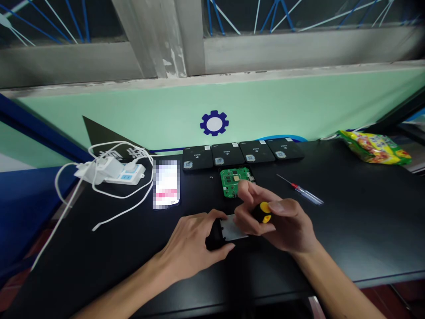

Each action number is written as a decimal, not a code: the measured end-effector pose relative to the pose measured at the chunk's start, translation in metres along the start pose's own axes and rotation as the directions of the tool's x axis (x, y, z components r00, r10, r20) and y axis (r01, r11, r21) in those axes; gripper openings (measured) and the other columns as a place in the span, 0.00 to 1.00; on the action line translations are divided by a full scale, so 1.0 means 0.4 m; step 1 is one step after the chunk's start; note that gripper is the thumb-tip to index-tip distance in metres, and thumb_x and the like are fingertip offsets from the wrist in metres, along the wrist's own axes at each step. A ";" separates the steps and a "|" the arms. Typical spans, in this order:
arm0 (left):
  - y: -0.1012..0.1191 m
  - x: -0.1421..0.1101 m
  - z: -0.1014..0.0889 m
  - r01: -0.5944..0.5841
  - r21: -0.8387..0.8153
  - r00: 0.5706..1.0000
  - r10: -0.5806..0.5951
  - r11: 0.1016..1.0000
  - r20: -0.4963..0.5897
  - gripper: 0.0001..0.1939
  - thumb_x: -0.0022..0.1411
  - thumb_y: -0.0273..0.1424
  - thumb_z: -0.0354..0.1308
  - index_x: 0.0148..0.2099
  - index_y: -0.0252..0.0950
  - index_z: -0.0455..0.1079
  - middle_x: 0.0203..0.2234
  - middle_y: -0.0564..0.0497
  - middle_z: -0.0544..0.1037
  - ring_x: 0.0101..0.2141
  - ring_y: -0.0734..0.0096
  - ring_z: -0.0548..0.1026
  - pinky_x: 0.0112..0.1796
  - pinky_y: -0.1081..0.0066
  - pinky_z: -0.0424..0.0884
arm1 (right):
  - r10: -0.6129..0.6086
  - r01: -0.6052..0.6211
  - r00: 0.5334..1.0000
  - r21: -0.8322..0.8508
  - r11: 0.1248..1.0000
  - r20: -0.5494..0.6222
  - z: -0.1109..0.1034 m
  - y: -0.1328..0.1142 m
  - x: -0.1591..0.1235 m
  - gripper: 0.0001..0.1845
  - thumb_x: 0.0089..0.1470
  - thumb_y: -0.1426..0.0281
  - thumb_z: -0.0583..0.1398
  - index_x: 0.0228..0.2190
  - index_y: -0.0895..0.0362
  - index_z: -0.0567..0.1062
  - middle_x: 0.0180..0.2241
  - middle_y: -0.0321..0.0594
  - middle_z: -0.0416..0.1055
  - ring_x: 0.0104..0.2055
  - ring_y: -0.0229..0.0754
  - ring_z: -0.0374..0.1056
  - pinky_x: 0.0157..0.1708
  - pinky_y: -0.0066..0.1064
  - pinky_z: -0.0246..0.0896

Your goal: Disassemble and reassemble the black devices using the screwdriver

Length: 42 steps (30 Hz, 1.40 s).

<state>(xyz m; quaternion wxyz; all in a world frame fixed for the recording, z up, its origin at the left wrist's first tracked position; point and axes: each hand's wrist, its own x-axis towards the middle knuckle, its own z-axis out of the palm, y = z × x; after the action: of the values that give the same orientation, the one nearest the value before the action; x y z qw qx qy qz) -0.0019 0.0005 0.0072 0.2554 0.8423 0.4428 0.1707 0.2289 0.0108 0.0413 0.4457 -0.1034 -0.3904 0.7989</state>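
Note:
My left hand (194, 241) grips the left end of a small black casing (215, 235), its thumb and fingers on opposite edges. A silver metal plate (231, 229) lies in that casing. Over the plate's right side, my right hand (290, 226) is closed around a screwdriver (264, 207) with a black and yellow handle. My fingers hide its shaft and tip, so I cannot tell whether it touches the casing. Just beyond my hands sits a green circuit board (229, 182) in a black shell, partly covered by my right fingers.
Several black boxes (197, 158) stand in a row along the wall. A clear-handled screwdriver (307, 194) lies at right, with a snack bag (375, 148) farther back. To the left are a lit phone (166, 184) and a power strip (128, 175) with loose white cables.

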 end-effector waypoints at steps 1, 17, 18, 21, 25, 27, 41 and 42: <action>0.000 0.000 0.000 -0.004 -0.001 1.000 0.004 1.000 -0.003 0.25 0.63 0.41 0.72 0.60 0.42 0.74 0.25 0.59 0.74 0.24 0.65 0.73 0.28 0.67 0.64 | 0.002 -0.002 1.000 0.001 1.000 0.000 0.001 0.000 0.000 0.11 0.62 0.60 0.62 0.39 0.53 0.69 0.20 0.25 0.54 0.22 0.37 0.41 0.29 0.33 0.45; 0.013 0.002 -0.006 0.056 0.013 0.996 -0.057 0.998 0.069 0.25 0.66 0.39 0.70 0.62 0.42 0.73 0.27 0.58 0.76 0.22 0.68 0.70 0.27 0.69 0.61 | -0.027 0.026 0.999 0.019 0.999 0.044 -0.005 -0.004 0.006 0.11 0.59 0.60 0.62 0.34 0.55 0.70 0.18 0.24 0.50 0.21 0.36 0.40 0.28 0.32 0.43; 0.013 0.002 -0.006 0.053 0.016 0.996 -0.054 0.998 0.067 0.25 0.66 0.39 0.70 0.62 0.42 0.73 0.26 0.59 0.75 0.22 0.68 0.70 0.27 0.69 0.60 | -0.026 0.026 0.999 0.010 1.000 0.044 -0.005 -0.003 0.006 0.10 0.58 0.61 0.62 0.33 0.55 0.70 0.18 0.25 0.52 0.20 0.35 0.41 0.28 0.33 0.43; 0.014 0.002 -0.006 0.052 0.026 0.997 -0.054 0.998 0.064 0.25 0.66 0.41 0.70 0.61 0.41 0.73 0.24 0.60 0.72 0.21 0.68 0.69 0.26 0.69 0.60 | -0.061 0.065 0.997 -0.081 0.995 0.045 -0.006 0.000 0.009 0.16 0.63 0.60 0.58 0.27 0.57 0.73 0.19 0.32 0.58 0.21 0.38 0.49 0.28 0.35 0.46; 0.012 -0.003 -0.003 0.048 0.039 0.998 -0.049 0.998 0.044 0.26 0.66 0.41 0.71 0.61 0.41 0.72 0.22 0.62 0.70 0.20 0.68 0.69 0.26 0.69 0.61 | -0.127 0.133 0.991 -0.156 0.979 0.048 -0.002 -0.003 0.013 0.26 0.68 0.60 0.54 0.20 0.56 0.72 0.19 0.37 0.59 0.26 0.43 0.57 0.31 0.36 0.51; 0.008 -0.005 0.001 0.033 0.043 0.999 -0.034 0.999 0.021 0.27 0.66 0.40 0.71 0.63 0.41 0.71 0.23 0.62 0.71 0.21 0.68 0.71 0.27 0.68 0.64 | -0.140 0.142 0.990 -0.151 0.978 0.027 0.000 -0.004 0.013 0.25 0.69 0.60 0.54 0.22 0.56 0.74 0.20 0.38 0.61 0.27 0.44 0.58 0.31 0.36 0.52; 0.001 -0.006 0.005 -0.003 0.076 1.000 0.002 0.997 0.014 0.27 0.68 0.40 0.68 0.65 0.41 0.69 0.24 0.60 0.73 0.21 0.68 0.72 0.28 0.68 0.67 | -0.057 0.059 0.998 -0.125 0.990 0.018 -0.008 0.002 0.005 0.27 0.72 0.49 0.54 0.32 0.57 0.73 0.23 0.31 0.59 0.22 0.37 0.49 0.28 0.33 0.47; 0.000 -0.006 0.006 -0.006 0.087 1.000 0.005 0.996 0.010 0.27 0.68 0.41 0.68 0.65 0.40 0.69 0.24 0.60 0.73 0.21 0.68 0.71 0.28 0.67 0.67 | -0.045 0.046 0.999 -0.101 0.994 0.010 -0.008 -0.001 0.006 0.22 0.69 0.50 0.58 0.34 0.56 0.72 0.25 0.31 0.58 0.23 0.37 0.47 0.28 0.33 0.47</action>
<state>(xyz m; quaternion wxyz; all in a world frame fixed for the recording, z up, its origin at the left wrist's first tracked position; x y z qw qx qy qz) -0.0021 -0.0021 0.0052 0.2204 0.8547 0.4461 0.1477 0.2296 0.0145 0.0398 0.4566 -0.1138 -0.4343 0.7681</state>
